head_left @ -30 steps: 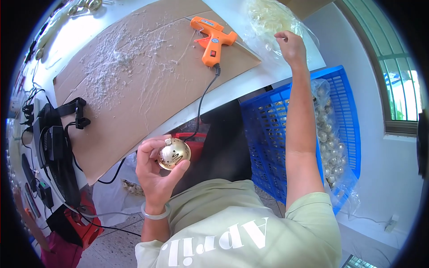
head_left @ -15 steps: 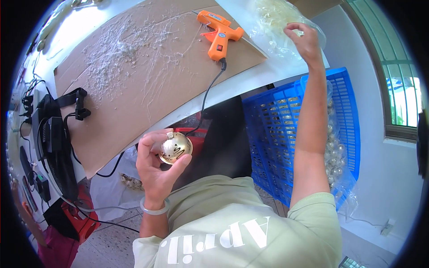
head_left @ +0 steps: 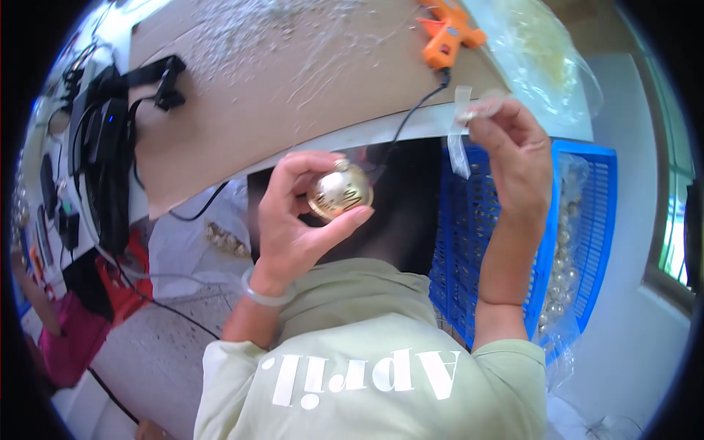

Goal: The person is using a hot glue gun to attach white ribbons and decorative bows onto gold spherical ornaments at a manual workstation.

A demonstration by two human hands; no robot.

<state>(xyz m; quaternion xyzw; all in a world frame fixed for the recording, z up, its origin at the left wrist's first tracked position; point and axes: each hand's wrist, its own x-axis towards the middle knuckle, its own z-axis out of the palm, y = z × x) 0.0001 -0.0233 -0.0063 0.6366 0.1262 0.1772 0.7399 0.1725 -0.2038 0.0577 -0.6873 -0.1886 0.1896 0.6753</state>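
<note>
My left hand (head_left: 282, 227) is closed around a shiny gold Christmas bauble (head_left: 339, 192) with dark and glittery markings, its small cap pointing up toward the table. Thumb and fingers grip it from the left, above my lap. On the right, at the table's front edge, my right hand (head_left: 519, 161) pinches a pale, see-through ribbon (head_left: 458, 154) whose tails hang and stick up beside the fingertips. An orange glue gun (head_left: 445, 40) lies on the table beyond that hand, its dark cord running down over the edge.
Cardboard (head_left: 242, 139) with strings and scraps of dried glue covers the table. A clear bag of pale ribbons (head_left: 546, 55) lies at the far right. Below stands a blue plastic crate (head_left: 603, 242) holding bagged baubles (head_left: 561, 282). Black devices and cables (head_left: 110, 161) crowd the left edge.
My right hand has come back from the clear bag toward me, now with a ribbon in its fingers. The bauble stays in my left hand. The view has shifted.
</note>
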